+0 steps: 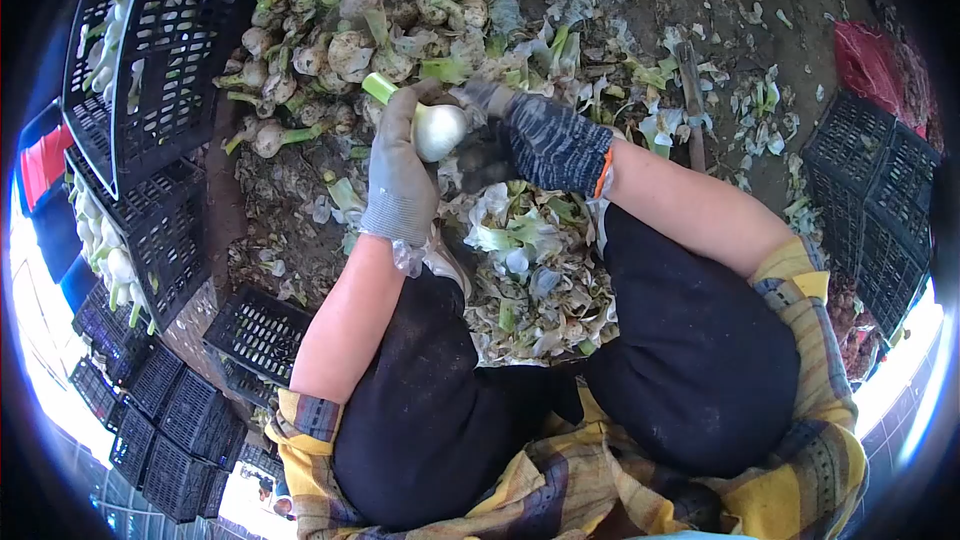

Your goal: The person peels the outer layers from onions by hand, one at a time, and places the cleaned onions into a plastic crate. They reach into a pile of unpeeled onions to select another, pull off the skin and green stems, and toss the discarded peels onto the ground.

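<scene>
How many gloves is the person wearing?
2: a grey glove on the left hand, holding the white bulb, and a dark patterned glove on the right hand, touching it.

Your gloved hands hold the white peeled bulb (438, 130) before your knees, the heap of unpeeled bulbs (350, 20) beyond it, black plastic crates (140, 60) to your left.

Smooth glossy bulb (440, 130), knit-cloth gloves (398, 175)

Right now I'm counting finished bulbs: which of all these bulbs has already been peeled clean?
The white bulb held between the left hand and right hand. It is smooth and bright, while the piled bulbs beyond remain dirty and brownish.
</scene>
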Available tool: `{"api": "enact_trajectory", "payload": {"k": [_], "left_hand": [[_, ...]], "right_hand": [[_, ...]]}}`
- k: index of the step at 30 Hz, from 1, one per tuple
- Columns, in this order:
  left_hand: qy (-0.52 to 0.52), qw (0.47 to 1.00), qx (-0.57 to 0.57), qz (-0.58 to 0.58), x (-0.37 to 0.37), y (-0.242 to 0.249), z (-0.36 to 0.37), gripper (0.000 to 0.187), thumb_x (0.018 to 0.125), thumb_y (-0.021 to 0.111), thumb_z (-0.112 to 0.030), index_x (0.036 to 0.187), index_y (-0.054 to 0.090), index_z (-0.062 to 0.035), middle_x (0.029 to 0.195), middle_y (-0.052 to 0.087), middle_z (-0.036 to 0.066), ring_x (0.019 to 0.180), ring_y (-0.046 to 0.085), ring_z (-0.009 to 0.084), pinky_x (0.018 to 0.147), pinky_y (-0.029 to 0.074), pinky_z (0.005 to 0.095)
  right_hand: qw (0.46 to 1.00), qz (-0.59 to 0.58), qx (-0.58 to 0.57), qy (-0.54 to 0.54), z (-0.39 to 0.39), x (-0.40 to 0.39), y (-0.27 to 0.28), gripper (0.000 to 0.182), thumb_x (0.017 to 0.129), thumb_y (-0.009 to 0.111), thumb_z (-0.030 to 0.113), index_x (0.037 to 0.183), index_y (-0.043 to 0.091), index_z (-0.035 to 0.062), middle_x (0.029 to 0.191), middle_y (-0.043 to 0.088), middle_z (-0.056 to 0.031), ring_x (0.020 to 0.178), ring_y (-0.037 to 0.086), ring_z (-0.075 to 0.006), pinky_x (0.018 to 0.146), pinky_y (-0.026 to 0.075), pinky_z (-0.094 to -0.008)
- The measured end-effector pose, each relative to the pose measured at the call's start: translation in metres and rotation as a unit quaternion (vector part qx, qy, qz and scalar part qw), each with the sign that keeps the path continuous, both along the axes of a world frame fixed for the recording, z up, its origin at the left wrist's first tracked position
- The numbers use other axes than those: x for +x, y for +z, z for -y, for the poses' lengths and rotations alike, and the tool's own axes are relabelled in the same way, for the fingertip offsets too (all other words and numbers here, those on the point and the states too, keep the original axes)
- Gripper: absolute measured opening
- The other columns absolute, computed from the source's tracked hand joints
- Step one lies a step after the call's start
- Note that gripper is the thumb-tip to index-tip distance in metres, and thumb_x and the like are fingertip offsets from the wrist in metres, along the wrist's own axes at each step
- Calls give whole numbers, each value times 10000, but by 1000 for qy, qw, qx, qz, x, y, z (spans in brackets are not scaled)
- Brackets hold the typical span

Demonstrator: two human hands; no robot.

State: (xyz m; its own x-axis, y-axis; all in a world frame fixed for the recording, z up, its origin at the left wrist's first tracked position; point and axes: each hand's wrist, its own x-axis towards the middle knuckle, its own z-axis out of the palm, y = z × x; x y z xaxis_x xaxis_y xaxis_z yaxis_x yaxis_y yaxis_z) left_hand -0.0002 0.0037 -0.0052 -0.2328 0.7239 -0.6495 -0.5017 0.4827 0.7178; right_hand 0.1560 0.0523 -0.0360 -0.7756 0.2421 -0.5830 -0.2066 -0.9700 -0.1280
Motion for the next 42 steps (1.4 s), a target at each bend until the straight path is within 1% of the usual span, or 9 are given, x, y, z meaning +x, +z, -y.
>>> {"api": "enact_trajectory", "payload": {"k": [11,13,18,22,30,34,39,40,42], "left_hand": [[26,997,-71,-19,0,-4,1,363,879,519,-350,1101,522,-62,963,571,70,841,580,158,670,508,313],[39,997,-68,21,-3,-4,1,382,873,522,-340,1108,505,-39,959,567,74,850,580,164,710,499,305],[93,989,-82,82,-4,-2,-1,340,900,462,-323,1109,514,-60,938,586,61,839,580,173,725,491,340],[77,992,-81,62,-2,1,-3,325,885,479,-307,1081,505,-50,944,573,61,808,578,170,737,488,312],[87,994,-66,30,-7,-2,0,273,893,489,-306,1017,538,-67,901,601,65,827,590,194,698,509,357],[132,983,-73,109,-10,1,-2,261,896,478,-281,1028,535,-63,920,602,77,859,595,209,746,510,371],[-119,919,87,-365,-7,8,8,270,903,442,-253,1046,534,-43,912,592,79,846,580,180,760,493,306],[9,996,-32,-84,-14,6,-1,297,906,409,-248,1053,531,-21,916,582,79,831,563,151,726,480,282],[-122,959,40,-251,-10,10,0,339,913,381,-255,1074,527,5,956,574,84,865,550,168,780,446,286]], "right_hand": [[978,138,155,-26,2,-3,1,227,838,591,171,984,553,2,888,631,-115,703,629,-219,637,551,-327],[885,297,336,125,-11,3,-18,244,866,553,194,986,541,-19,904,609,-125,717,627,-209,668,564,-367],[954,264,132,50,-11,8,-1,258,873,557,263,903,550,7,765,585,-54,653,589,-142,574,532,-274],[798,291,508,141,-4,-8,11,417,747,653,386,895,565,6,712,587,-65,637,569,-175,609,465,-304],[948,227,217,52,-13,13,4,298,840,551,257,859,597,-37,658,607,-149,687,622,-207,645,482,-344],[645,334,603,330,-20,18,-3,564,819,539,375,1200,446,-30,986,598,-249,794,606,-366,771,487,-400],[916,192,311,166,-15,11,19,547,859,491,419,1259,412,55,1099,545,-209,895,594,-335,744,505,-457],[948,157,246,128,-13,11,25,544,867,482,428,1271,405,72,1122,534,-201,915,592,-329,738,509,-468],[991,42,105,72,-9,8,22,527,878,457,461,1267,412,109,1127,533,-152,932,590,-304,698,520,-481]]}}
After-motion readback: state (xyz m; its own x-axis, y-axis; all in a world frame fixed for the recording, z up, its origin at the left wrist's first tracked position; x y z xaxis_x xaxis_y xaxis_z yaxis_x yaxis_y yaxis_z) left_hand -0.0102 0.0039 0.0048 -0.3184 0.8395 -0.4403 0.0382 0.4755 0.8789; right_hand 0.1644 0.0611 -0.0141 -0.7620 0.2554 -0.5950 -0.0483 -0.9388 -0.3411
